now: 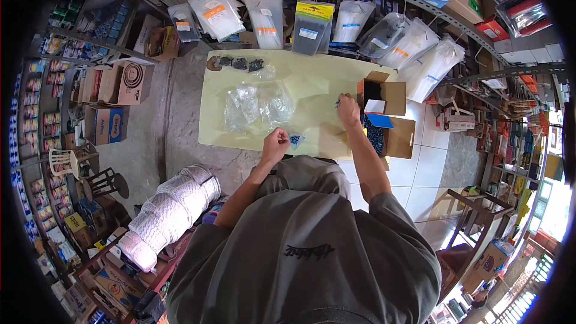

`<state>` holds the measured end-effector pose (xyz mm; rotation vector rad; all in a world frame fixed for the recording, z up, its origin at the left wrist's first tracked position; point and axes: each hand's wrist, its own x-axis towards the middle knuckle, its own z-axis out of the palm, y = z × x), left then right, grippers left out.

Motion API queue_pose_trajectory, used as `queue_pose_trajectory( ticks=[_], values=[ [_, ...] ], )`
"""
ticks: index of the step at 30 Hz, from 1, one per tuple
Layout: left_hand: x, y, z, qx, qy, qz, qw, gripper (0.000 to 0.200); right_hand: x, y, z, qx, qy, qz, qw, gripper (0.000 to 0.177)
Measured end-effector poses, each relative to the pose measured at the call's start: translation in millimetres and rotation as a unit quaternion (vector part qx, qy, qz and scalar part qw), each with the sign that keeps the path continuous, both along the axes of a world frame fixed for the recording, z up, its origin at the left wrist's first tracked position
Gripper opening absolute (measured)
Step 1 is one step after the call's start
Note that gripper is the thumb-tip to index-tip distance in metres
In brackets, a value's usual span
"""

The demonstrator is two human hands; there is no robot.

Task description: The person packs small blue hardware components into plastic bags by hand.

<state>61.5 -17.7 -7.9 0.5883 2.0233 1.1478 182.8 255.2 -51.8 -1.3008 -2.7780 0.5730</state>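
Observation:
My left hand [275, 143] is closed on the edge of a small clear plastic bag [296, 139] with several small blue pieces in it, near the table's front edge. My right hand [348, 111] hangs over the right part of the table, its fingers pinched around small blue pieces [338, 104] too tiny to name. Just right of it stands an open cardboard box [399, 138] with many dark blue pieces [374, 137] inside. Behind that is another open box [394, 97] with black contents. Flat clear plastic bags [242, 108] lie left of centre on the pale yellow table [318, 78].
Small bags of dark pieces [240, 63] and a brown ring-shaped roll [213, 64] lie at the table's back left. Packs of cable ties [312, 27] hang from a metal rack behind. A large white rope bundle [171, 213] sits at lower left. Stocked shelves line both sides.

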Motion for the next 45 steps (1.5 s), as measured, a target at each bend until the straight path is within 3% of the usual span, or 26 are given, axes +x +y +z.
queue_pose_trajectory(
  ticks=[5,7,11,13,19,25,45],
  values=[
    [0,0,-4,0.004,0.006,-0.005,1.000,0.020,-1,-10,30,-0.001,0.052,0.003,0.999,0.010],
    [0,-1,-6,0.013,-0.003,-0.002,1.000,0.019,-5,-26,49,-0.037,0.180,-0.002,0.983,0.013],
    [-1,-1,-4,0.012,0.000,-0.006,1.000,0.019,-4,-79,79,-0.216,0.288,0.099,0.928,0.022],
    [-1,1,0,-0.016,0.004,-0.009,1.000,0.019,-4,-106,90,-0.263,0.275,0.131,0.915,0.022],
    [1,5,15,-0.016,0.005,0.000,1.000,0.019,-2,-135,73,-0.247,0.251,0.216,0.911,0.021],
    [1,3,12,-0.005,0.019,-0.005,1.000,0.020,0,-128,78,-0.284,0.220,0.179,0.916,0.022],
    [1,3,17,-0.007,0.008,0.004,1.000,0.019,-3,-132,83,-0.274,0.226,0.206,0.912,0.019]
  ],
)
